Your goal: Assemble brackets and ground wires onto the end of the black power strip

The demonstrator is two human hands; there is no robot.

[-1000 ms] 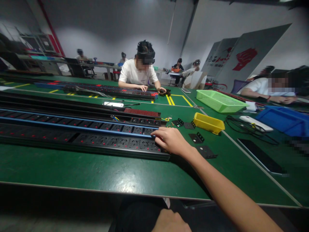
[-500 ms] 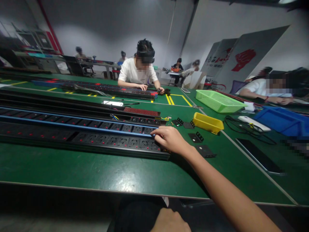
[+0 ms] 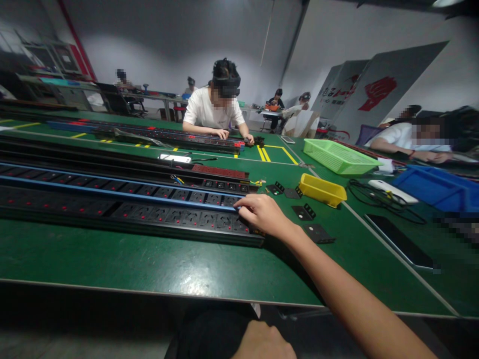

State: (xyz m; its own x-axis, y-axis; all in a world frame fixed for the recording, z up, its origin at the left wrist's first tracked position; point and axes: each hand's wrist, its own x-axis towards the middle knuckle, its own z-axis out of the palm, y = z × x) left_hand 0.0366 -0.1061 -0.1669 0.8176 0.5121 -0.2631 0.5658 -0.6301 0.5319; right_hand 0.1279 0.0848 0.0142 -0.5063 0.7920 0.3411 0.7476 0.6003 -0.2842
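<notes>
My right hand (image 3: 262,213) reaches to the right end of a blue-edged power strip (image 3: 198,200). Its thumb and forefinger are pressed together at that end, and anything between the tips is hidden. Under and beside the hand lies the nearer black power strip (image 3: 183,222), with a row of sockets and small red dots. My left hand (image 3: 264,343) is low at the bottom edge, over my lap, its knuckles bent as in a fist. Its fingertips and whatever they may hold are out of sight. Several black metal brackets (image 3: 318,233) lie right of my right hand.
A yellow bin (image 3: 322,190), a green basket (image 3: 339,157) and a blue bin (image 3: 441,189) stand to the right on the green table (image 3: 179,274). A dark phone-like slab (image 3: 400,240) and a black cable (image 3: 389,202) lie nearby. Across the table a co-worker (image 3: 215,109) handles another strip.
</notes>
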